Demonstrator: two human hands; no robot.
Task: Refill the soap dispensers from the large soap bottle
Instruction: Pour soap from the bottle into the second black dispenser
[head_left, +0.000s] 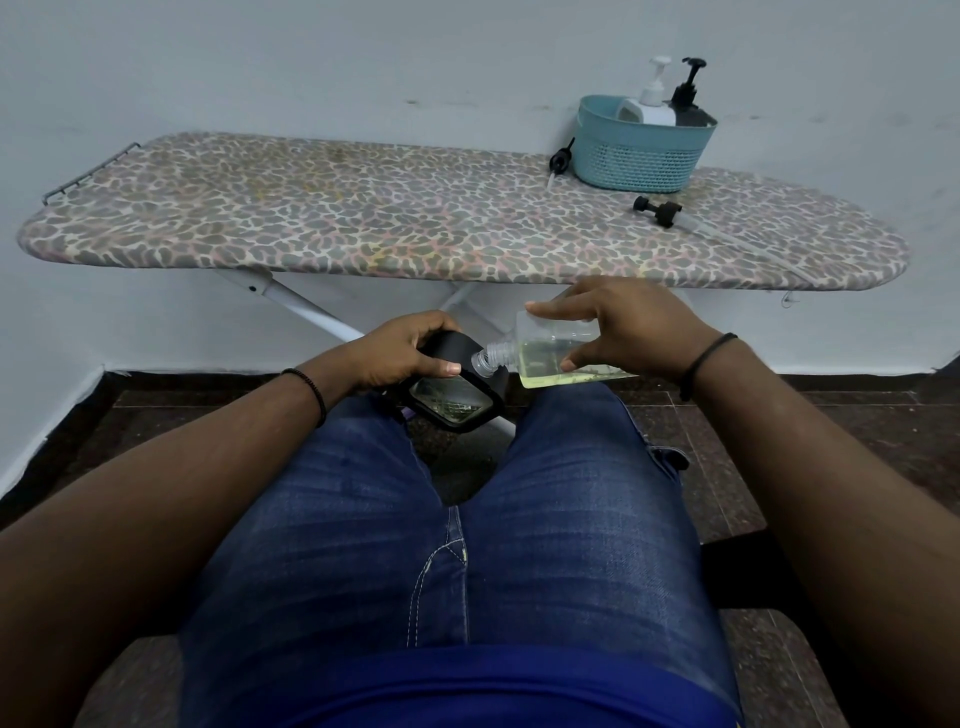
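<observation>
My right hand grips a clear square bottle holding pale yellow soap, tipped on its side with its open neck pointing left. The neck meets the top of a black dispenser bottle, which my left hand holds above my knees. Both hands are in front of the ironing board. Two black pump heads lie on the board, one beside the basket and one with a clear tube nearer the front.
A teal basket at the board's far right holds a white pump dispenser and a black pump dispenser. White board legs cross behind my hands. I sit with jeans-clad legs over a dark tiled floor.
</observation>
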